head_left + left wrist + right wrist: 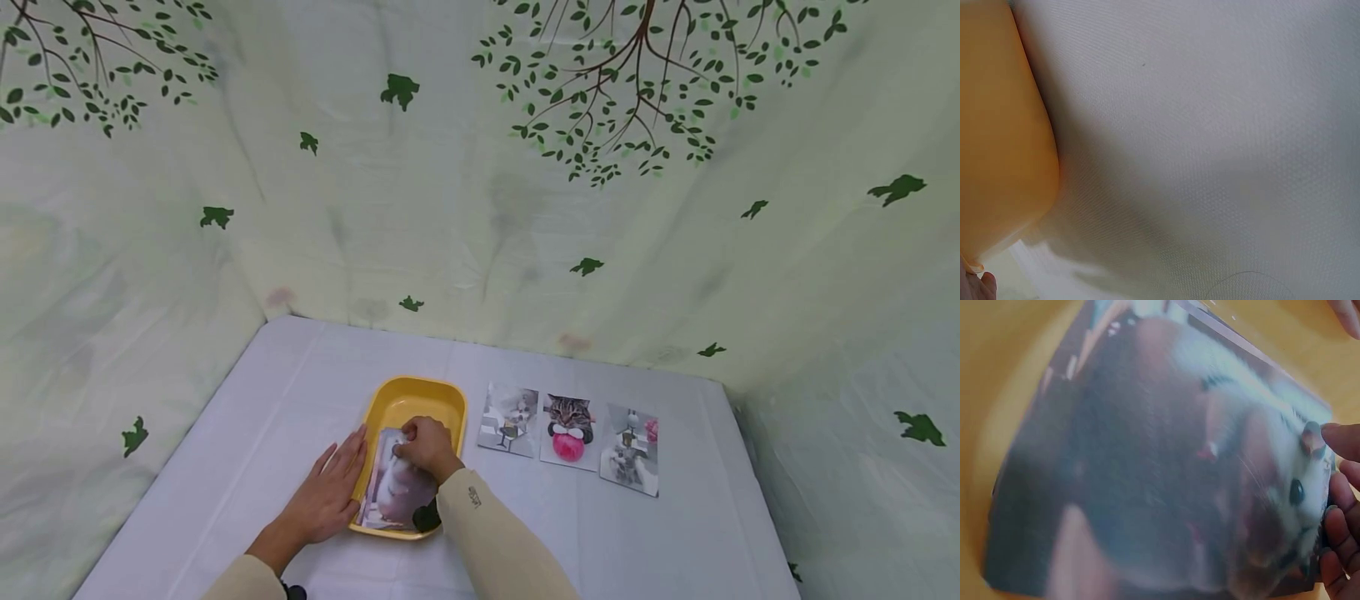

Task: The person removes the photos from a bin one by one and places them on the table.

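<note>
On the table lies a yellow plastic tray (412, 404), and in its near part is a small pile of photo cards. On top is a glossy hamster photo card (400, 492), which fills much of the right wrist view. My right hand (429, 448) pinches that card at its far edge, thumb on the picture and fingers curled at the edge (1341, 531). My left hand (327, 486) lies along the tray's left rim with straight fingers. In the left wrist view, the tray's outer wall (1004, 125) shows at the left.
Three photo cards lie in a row right of the tray: a greyish one (507, 419), a cat one with a pink ball (568, 432) and another greyish one (630, 450). A white cloth covers the table (315, 383). Leaf-printed curtains (480, 208) enclose its back and sides.
</note>
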{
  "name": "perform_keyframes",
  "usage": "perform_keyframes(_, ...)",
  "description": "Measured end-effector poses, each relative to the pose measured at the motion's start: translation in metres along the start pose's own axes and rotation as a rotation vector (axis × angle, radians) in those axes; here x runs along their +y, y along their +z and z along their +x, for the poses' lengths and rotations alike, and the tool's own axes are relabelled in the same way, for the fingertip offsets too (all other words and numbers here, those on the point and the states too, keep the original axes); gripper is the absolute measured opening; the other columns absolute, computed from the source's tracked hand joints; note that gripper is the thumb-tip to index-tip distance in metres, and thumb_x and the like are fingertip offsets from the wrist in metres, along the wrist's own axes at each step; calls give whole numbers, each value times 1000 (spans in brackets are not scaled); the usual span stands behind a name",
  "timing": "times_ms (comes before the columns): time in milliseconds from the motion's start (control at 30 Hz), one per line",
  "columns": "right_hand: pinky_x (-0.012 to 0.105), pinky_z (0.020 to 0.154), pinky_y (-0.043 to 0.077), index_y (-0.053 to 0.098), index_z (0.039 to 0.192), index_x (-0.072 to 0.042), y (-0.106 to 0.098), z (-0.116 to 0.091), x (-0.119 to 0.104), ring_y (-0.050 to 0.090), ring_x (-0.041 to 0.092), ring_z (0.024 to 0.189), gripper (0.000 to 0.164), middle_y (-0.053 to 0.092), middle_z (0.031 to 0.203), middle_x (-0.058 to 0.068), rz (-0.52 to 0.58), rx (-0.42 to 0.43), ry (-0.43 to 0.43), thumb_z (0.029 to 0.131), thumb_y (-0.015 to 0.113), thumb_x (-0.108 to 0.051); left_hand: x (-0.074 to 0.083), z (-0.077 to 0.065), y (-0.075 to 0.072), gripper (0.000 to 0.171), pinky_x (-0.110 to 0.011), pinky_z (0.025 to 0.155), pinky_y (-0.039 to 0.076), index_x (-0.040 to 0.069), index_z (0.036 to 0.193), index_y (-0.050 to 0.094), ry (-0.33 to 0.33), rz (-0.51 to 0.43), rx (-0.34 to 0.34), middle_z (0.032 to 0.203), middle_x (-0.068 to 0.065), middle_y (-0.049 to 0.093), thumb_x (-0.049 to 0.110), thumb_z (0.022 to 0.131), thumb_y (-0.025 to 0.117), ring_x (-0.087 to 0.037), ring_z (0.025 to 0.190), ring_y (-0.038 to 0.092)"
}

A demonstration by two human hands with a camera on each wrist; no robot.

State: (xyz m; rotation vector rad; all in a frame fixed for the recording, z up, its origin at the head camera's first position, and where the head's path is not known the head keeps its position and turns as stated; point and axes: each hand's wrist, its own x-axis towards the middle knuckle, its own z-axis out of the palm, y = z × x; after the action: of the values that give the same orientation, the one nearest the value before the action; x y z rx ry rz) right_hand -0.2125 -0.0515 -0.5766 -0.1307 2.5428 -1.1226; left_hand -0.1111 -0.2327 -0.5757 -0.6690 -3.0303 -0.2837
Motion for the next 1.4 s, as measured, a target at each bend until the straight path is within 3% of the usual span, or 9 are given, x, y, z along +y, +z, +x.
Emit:
perform_keyframes(200, 32, 76, 42, 73, 95, -15, -1, 0, 0, 46, 17, 86, 23, 57, 77, -7, 17, -14, 34, 76, 80, -26, -2, -2, 4, 71, -44, 114, 14, -12, 141, 36, 36, 8, 85, 157, -17, 18, 20, 81, 57, -26, 144, 16)
perform_keyframes(433, 40, 91, 36, 74, 78, -19, -4, 1, 1, 50, 12, 76, 11, 61, 72, -11, 48, -25, -45, 74, 82, -26, -2, -1, 3, 72, -48, 111, 20, -12, 141, 36, 50, 23, 79, 156, -20, 20, 20, 80, 58, -30, 142, 19)
perform_keyframes(567, 29, 76, 46, 75, 78, -19, -4, 0, 2, 53, 9, 71, 11, 63, 73, -11, 122, -37, -43, 73, 83, -25, -1, 0, 1, 72, -51, 109, 22, -12, 141, 36, 49, 28, 64, 155, -20, 20, 20, 80, 57, -33, 141, 22)
perform_keyframes(700, 23, 58, 49, 75, 81, -14, -3, -1, 2, 56, 8, 66, 11, 65, 73, -7, 204, -50, -44, 75, 82, -21, 0, 0, 0, 72, -52, 109, 22, -11, 142, 35, 39, 27, 44, 156, -20, 18, 20, 81, 56, -33, 141, 22)
perform_keyframes(1033, 21, 52, 45, 75, 81, -11, -4, -1, 2, 55, 8, 60, 7, 66, 69, -5, 314, -61, -44, 77, 79, -15, 1, 0, 0, 71, -51, 110, 22, -10, 143, 35, 31, 31, 55, 156, -18, 17, 20, 82, 55, -32, 141, 21)
perform_keyframes(1267, 21, 53, 46, 75, 81, -12, -4, 1, 4, 55, 7, 61, 7, 65, 71, -6, 302, -57, -79, 79, 78, -17, 0, 0, 2, 72, -47, 114, 15, -10, 143, 34, 42, 19, 77, 156, -18, 17, 19, 80, 56, -32, 141, 21)
perform_keyframes(1400, 20, 55, 46, 75, 82, -12, -11, 2, 1, 54, 7, 62, 8, 65, 72, -7, 273, -39, -128, 79, 78, -19, 0, 0, 1, 72, -49, 111, 20, -11, 142, 35, 39, 28, 81, 156, -18, 18, 19, 80, 57, -31, 140, 22)
